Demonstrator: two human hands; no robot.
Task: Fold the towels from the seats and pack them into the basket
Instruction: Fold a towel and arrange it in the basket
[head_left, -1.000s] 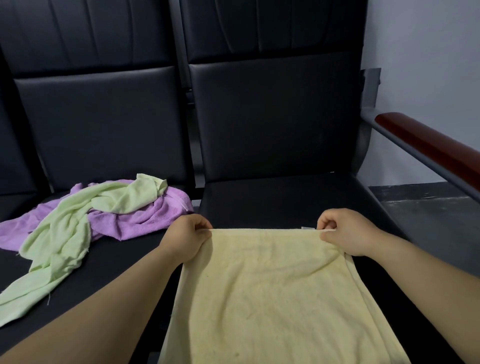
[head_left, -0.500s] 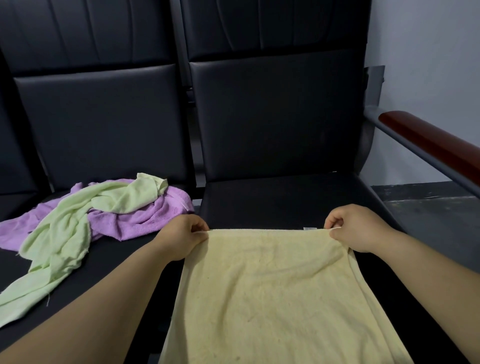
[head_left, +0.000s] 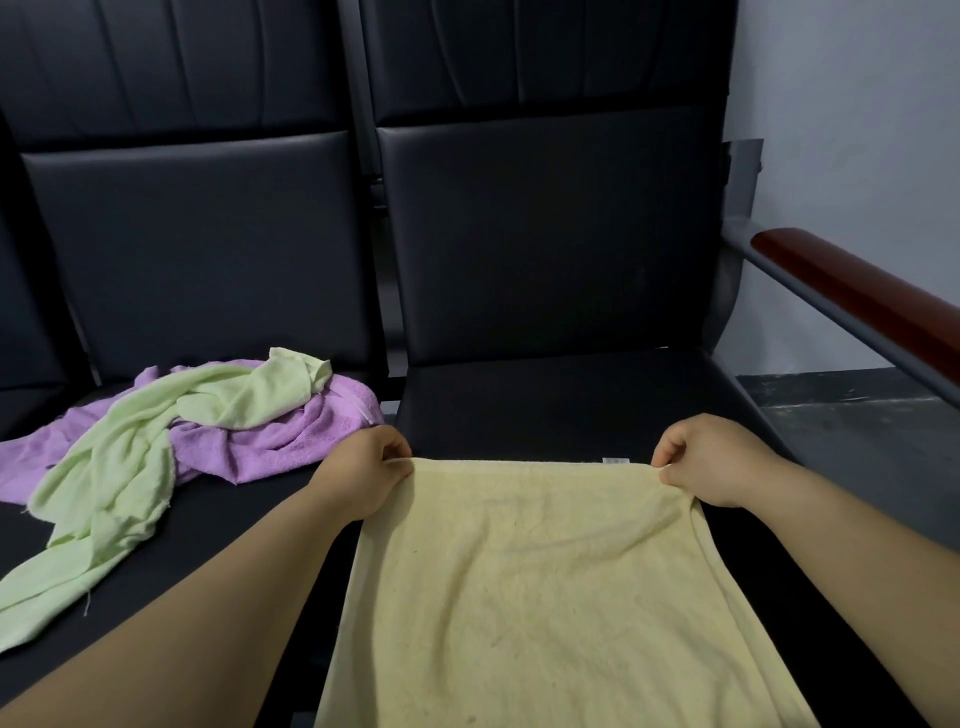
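Pinching the far corners of the yellow towel (head_left: 545, 597), we are holding it spread over the right-hand black seat (head_left: 561, 405). Our left hand (head_left: 363, 480) is gripping the left corner and our right hand (head_left: 714, 462) the right one, fingers and thumbs curled tight on the cloth. Compared with a second ago, our right hand is sitting a little farther right, so the far edge is drawing straighter. We are judging the towel nearly flat enough for its first fold. On the seat to the left, a green towel (head_left: 130, 467) is lying tangled over a purple towel (head_left: 280, 441), both unfolded. A wood-topped armrest (head_left: 857, 291) is running along the right, with a pale wall (head_left: 857, 104) and grey floor (head_left: 857, 415) beyond. The basket is not showing anywhere.
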